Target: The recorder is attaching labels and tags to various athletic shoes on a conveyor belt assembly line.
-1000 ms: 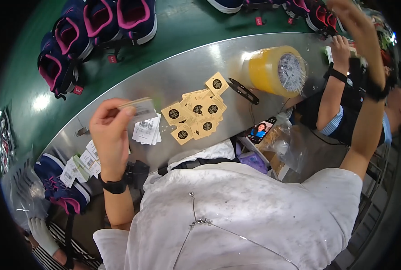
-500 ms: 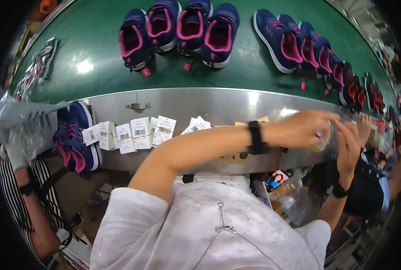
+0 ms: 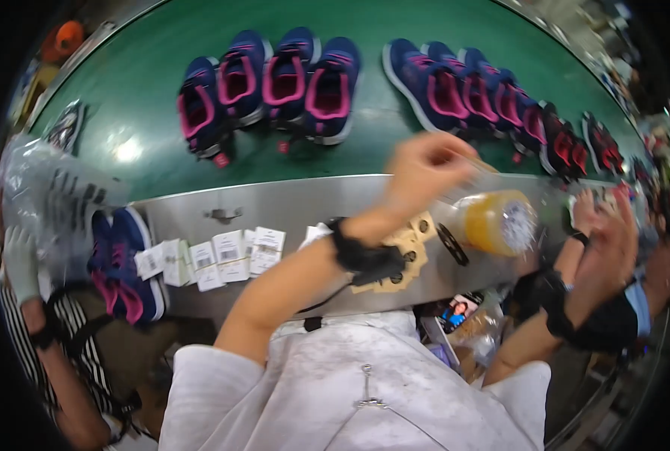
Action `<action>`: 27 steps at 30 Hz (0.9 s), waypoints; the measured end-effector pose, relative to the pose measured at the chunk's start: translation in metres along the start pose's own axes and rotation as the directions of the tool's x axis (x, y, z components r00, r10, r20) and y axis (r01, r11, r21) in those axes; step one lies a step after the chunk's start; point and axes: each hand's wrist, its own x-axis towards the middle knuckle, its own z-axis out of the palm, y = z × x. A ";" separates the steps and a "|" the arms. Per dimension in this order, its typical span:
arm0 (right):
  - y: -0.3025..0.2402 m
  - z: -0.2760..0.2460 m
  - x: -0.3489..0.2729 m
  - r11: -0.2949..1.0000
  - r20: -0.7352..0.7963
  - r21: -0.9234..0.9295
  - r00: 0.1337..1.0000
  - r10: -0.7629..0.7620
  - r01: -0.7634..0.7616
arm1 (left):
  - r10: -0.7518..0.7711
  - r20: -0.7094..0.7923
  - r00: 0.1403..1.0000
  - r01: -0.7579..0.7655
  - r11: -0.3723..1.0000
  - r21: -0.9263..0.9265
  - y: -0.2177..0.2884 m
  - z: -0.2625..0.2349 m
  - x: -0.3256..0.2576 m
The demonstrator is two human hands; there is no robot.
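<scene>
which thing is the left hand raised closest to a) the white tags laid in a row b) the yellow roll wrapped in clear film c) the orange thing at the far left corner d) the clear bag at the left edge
b: the left hand, reaching across to the right over the metal ledge, hovers just left of and above the yellow roll, while the white tags lie far back by the elbow.

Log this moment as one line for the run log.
left hand: raised over metal counter, pinching something small, blurred | right hand: raised at right, contents unclear | near: yellow container, tan tags, white labels | navy-pink shoes on green belt
</scene>
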 end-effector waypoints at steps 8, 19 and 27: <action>-0.034 0.194 -0.021 0.997 0.653 -0.077 0.754 0.070 -0.025 | 0.055 -0.384 0.922 -0.081 0.995 -0.051 0.047 -0.091 -0.036; -0.043 0.303 -0.038 0.887 0.573 -0.025 0.734 -0.365 0.461 | 0.149 -0.469 0.871 -0.129 0.989 0.074 0.073 -0.144 -0.058; -0.045 0.329 -0.037 0.866 0.639 -0.065 0.687 -0.345 0.496 | 0.209 -0.535 0.818 -0.196 0.977 0.082 0.072 -0.158 -0.057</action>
